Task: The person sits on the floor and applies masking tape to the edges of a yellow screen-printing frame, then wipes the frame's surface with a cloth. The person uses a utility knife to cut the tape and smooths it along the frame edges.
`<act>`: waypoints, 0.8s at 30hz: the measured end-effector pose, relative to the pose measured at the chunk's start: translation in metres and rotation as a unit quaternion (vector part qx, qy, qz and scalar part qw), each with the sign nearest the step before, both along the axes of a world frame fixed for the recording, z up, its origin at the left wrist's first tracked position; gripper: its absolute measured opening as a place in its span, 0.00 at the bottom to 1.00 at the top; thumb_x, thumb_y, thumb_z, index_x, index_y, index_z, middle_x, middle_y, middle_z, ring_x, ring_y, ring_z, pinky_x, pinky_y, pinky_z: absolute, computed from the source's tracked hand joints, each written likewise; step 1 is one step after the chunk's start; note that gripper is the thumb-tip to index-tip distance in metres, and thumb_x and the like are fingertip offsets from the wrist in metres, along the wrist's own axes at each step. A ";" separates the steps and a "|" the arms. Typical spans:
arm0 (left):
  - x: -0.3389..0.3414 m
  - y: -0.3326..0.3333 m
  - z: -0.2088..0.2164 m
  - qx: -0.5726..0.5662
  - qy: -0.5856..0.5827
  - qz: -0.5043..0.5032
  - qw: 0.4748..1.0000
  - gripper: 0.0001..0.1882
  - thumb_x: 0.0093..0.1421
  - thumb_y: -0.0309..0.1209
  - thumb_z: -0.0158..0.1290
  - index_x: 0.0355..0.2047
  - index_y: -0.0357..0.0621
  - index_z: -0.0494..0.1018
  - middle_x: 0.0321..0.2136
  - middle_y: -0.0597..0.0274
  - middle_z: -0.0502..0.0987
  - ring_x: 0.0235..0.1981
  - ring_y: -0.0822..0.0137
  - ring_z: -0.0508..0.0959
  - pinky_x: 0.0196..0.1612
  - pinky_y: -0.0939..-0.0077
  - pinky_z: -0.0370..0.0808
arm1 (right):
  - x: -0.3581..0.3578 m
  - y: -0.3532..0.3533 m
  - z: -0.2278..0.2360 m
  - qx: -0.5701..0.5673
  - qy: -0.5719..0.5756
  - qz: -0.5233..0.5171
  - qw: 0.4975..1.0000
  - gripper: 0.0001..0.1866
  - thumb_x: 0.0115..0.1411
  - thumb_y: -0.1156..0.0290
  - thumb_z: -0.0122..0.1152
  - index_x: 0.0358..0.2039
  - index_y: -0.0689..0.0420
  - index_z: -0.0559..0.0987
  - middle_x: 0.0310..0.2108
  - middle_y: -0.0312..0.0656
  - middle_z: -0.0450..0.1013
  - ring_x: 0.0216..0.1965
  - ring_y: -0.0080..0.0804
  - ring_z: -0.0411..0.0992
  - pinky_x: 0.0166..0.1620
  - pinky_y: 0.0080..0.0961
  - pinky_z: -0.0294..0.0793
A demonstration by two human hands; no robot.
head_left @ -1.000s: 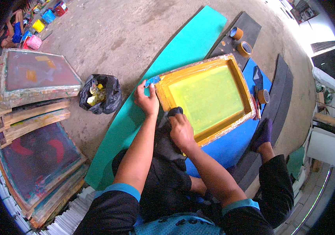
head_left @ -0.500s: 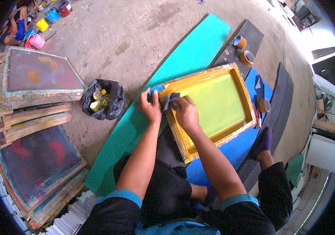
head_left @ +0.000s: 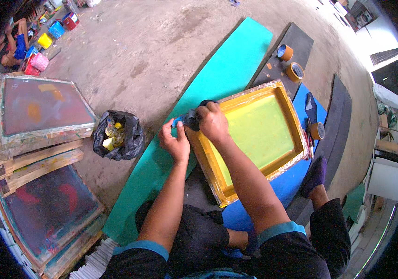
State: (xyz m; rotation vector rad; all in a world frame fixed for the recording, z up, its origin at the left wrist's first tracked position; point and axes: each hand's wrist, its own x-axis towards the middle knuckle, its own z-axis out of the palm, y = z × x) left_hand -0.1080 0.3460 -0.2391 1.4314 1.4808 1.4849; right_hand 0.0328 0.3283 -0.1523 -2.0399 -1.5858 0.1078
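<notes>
A screen-printing frame (head_left: 295, 125) with yellow-green mesh lies tilted in front of me, its inner edges lined with yellow-brown tape. My left hand (head_left: 175, 144) grips its far left corner, thumb and fingers closed around a small blue patch (head_left: 177, 122). My right hand (head_left: 214, 122) is closed on a bunched dark cloth (head_left: 192, 120), pressed at the same corner beside the left fingers. The cloth and right hand hide much of that corner.
Brown tape rolls (head_left: 295, 71) sit on a black mat (head_left: 296, 42). Green (head_left: 227, 60) and blue (head_left: 280, 172) boards lie beneath the frame. Left are a black trash bag (head_left: 117, 135) and stacked screens (head_left: 45, 104). A person (head_left: 15, 49) sits far left near paint buckets (head_left: 45, 41).
My right hand has moved the dark cloth outward over the frame's corner, and more of the cloth shows. My left hand stays at that corner. The view has shifted slightly.
</notes>
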 end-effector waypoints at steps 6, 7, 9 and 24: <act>0.004 -0.004 0.010 -0.020 0.018 -0.023 0.999 0.15 0.63 0.34 0.63 0.46 0.37 0.77 0.43 0.47 0.77 0.46 0.53 0.79 0.55 0.58 0.76 | 0.003 -0.007 -0.024 0.084 0.019 0.026 0.996 0.12 0.50 0.77 0.63 0.38 0.55 0.84 0.35 0.46 0.74 0.43 0.51 0.75 0.46 0.45 0.78; 0.004 -0.004 0.010 -0.031 0.034 -0.030 0.998 0.16 0.64 0.33 0.63 0.46 0.37 0.77 0.44 0.46 0.77 0.47 0.53 0.79 0.56 0.59 0.76 | -0.005 -0.004 -0.025 0.063 0.021 0.050 0.997 0.12 0.50 0.76 0.64 0.37 0.55 0.83 0.35 0.47 0.75 0.43 0.51 0.75 0.47 0.45 0.78; -0.001 -0.002 0.011 -0.022 0.001 -0.033 0.999 0.15 0.64 0.33 0.62 0.47 0.37 0.76 0.45 0.46 0.76 0.48 0.54 0.79 0.57 0.59 0.75 | -0.004 -0.004 -0.020 0.054 0.032 0.065 0.996 0.13 0.49 0.76 0.65 0.38 0.55 0.83 0.36 0.46 0.75 0.44 0.50 0.76 0.47 0.43 0.78; 0.000 -0.005 0.015 -0.029 -0.030 -0.048 0.998 0.16 0.66 0.33 0.61 0.47 0.34 0.75 0.45 0.48 0.77 0.48 0.55 0.79 0.56 0.60 0.74 | 0.002 -0.012 -0.021 0.072 0.069 0.010 0.995 0.14 0.48 0.73 0.67 0.39 0.58 0.84 0.34 0.47 0.75 0.40 0.51 0.76 0.43 0.43 0.79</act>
